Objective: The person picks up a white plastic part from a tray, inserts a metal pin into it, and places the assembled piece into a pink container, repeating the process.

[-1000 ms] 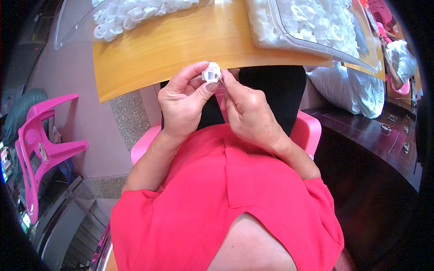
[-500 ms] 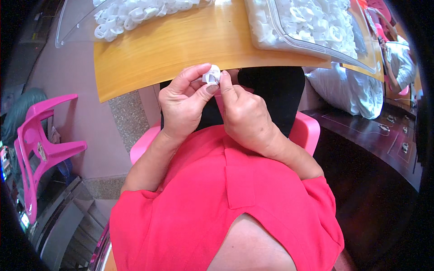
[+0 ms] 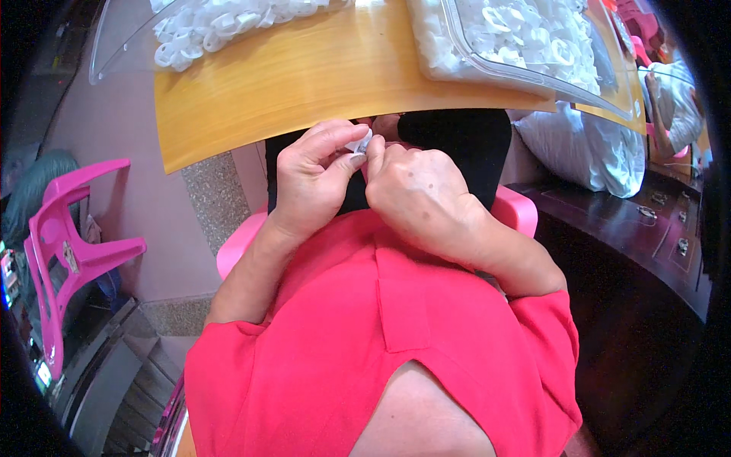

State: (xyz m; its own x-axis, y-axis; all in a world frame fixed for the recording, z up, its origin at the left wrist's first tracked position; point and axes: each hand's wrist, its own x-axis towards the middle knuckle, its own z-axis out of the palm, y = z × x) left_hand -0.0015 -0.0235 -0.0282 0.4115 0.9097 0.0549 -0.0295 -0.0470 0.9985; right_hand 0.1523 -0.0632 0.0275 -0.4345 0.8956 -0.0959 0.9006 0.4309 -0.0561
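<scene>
A small white plastic part (image 3: 360,142) is pinched between the thumb and fingers of my left hand (image 3: 312,174), just in front of the table's near edge. My right hand (image 3: 422,194) is closed beside it, with its fingertips up against the part. Whatever those right fingers grip is hidden behind the knuckles. Both hands are held over my lap, below the level of the tabletop's near edge in the picture.
The wooden table (image 3: 297,84) bears a heap of white plastic parts (image 3: 202,34) at left and a clear bin (image 3: 499,68) full of them at right. A white sack (image 3: 598,156) lies beyond. A pink chair (image 3: 72,228) stands at left; another person (image 3: 674,99) sits far right.
My right hand has rolled over, showing more of its back, and its elbow has swung outward. The white part has tilted and dropped slightly toward me, still in my left fingers.
</scene>
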